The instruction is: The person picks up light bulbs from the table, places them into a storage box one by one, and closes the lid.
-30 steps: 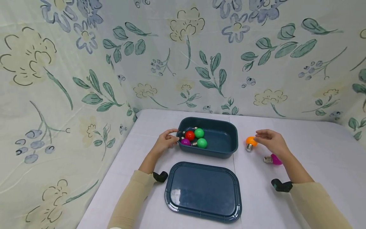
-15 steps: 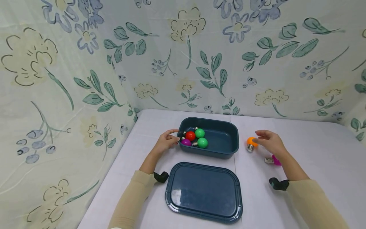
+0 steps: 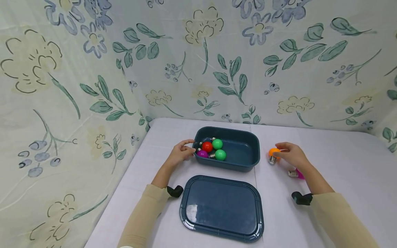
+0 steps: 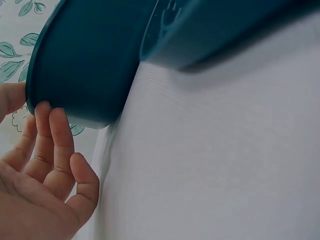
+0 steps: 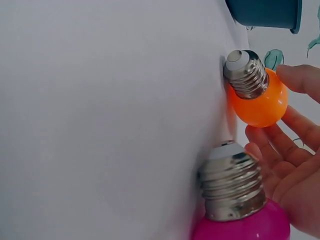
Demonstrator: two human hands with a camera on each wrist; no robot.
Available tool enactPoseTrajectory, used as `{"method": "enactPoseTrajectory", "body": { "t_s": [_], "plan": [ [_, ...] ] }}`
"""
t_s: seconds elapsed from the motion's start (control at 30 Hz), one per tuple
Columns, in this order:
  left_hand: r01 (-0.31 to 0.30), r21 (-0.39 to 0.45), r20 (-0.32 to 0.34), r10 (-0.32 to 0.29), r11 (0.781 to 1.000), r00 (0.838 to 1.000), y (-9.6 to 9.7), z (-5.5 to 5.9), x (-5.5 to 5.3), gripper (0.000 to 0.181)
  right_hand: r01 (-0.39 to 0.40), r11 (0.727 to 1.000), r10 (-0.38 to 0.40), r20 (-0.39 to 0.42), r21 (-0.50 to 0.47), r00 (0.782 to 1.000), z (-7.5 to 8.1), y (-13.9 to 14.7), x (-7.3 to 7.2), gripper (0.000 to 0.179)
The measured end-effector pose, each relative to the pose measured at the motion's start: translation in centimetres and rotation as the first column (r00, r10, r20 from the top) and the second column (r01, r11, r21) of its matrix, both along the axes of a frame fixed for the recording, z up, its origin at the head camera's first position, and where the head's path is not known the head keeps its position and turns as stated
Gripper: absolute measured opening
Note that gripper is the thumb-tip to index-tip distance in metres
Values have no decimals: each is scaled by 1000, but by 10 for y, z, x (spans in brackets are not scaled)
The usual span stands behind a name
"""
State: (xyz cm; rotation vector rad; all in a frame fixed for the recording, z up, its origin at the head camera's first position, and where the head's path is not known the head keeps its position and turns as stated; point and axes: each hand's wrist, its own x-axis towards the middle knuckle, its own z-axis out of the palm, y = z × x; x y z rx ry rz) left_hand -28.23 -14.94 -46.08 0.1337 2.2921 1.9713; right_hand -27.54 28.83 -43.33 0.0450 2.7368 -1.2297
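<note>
Orange bulb [image 5: 260,107] is lying on the white cloth [image 5: 120,120] just R of the box [image 3: 231,166], tipped over w/ its metal base facing the wearer's side. R hand [image 3: 294,155] is pinching its globe lightly, thumb on one side & fingers on the other, prob. b/c the smooth round part is offering an easier hold than the threads. Box is standing upright; L hand [image 3: 180,152] is gripping its L rim, thumb inside & fingertips against the outer wall, prob. steadying it vs. sliding. Inside the box, red bulb [image 3: 207,146], purple bulb [image 3: 202,154] & 2 green bulbs [image 3: 220,155] are lying bunched at the L end, i.e. next to L hand; why there, can't tell. Pink bulb [image 5: 245,227] is also lying R of the box, nearer the wearer, partly hidden by R hand in the head view, base pointing boxward. Lid [image 3: 221,206] is lying flat in front of the box, apart from it, prob. so the open top is giving access. Floral backdrop [image 3: 186,106] is hanging behind the box.
</note>
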Motion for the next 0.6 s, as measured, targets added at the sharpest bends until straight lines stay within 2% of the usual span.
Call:
{"method": "enactPoseTrajectory", "body": {
  "t_s": [0.3, 0.6],
  "plan": [
    [3, 5, -7, -3, 1000, 1000, -1, -3, -2, 43, -13, 1000, 12, 28, 22, 1000, -6, -2, -3, 55],
    [8, 3, -11, -8, 1000, 1000, -1, -3, -2, 44, -5, 999, 5, 20, 44, 1000, -8, -1, -4, 56]
  ]
}}
